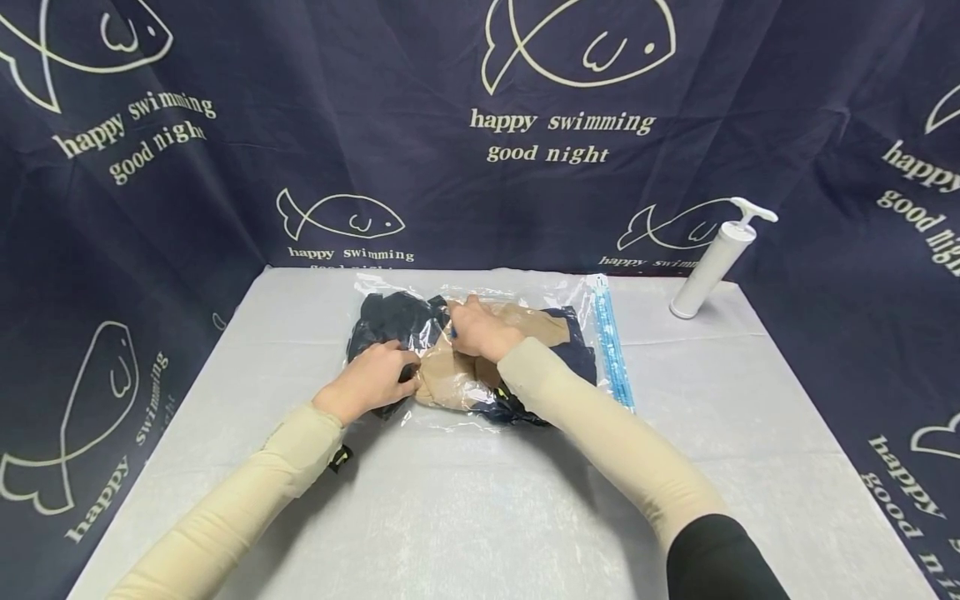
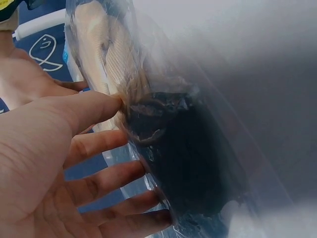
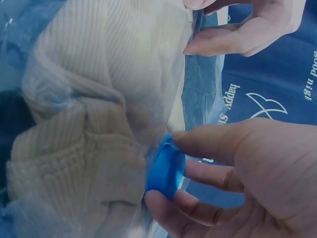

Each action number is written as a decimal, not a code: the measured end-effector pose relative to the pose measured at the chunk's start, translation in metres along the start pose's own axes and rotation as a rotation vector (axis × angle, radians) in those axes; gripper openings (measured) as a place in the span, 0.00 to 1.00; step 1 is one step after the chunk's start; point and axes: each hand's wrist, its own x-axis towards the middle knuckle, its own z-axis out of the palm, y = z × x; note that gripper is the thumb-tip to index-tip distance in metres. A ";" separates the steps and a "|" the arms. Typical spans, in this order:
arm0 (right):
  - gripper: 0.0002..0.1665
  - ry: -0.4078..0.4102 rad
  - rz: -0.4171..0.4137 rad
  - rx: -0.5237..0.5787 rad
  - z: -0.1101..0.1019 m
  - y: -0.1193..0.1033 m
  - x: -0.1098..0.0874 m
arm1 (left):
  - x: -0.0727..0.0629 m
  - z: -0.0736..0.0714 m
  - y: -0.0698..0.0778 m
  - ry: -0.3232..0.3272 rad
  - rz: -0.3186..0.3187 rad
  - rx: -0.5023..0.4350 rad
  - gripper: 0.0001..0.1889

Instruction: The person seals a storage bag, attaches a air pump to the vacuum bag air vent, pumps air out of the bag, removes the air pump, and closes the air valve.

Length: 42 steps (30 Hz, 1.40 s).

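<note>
A clear plastic storage bag (image 1: 573,287) lies on the table, with a blue zip strip (image 1: 613,346) along its right edge. Inside are ribbed tan clothing (image 1: 450,379) and dark clothing (image 1: 393,321). My right hand (image 1: 483,329) pinches a round blue valve cap (image 3: 167,168) on the bag between thumb and fingers. My left hand (image 1: 369,379) rests against the bag's left part. In the left wrist view its thumb touches the plastic and its fingers (image 2: 106,181) are spread along the bag, holding nothing.
A white hand pump (image 1: 711,271) stands upright at the table's back right, its T-handle up. Dark blue printed curtains (image 1: 450,208) hang behind and beside the white table (image 1: 480,508). A small black-and-yellow item (image 1: 341,458) shows beside the left wrist.
</note>
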 end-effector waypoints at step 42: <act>0.40 0.015 -0.094 -0.026 -0.001 0.005 -0.002 | 0.001 -0.003 0.000 -0.008 0.036 0.009 0.12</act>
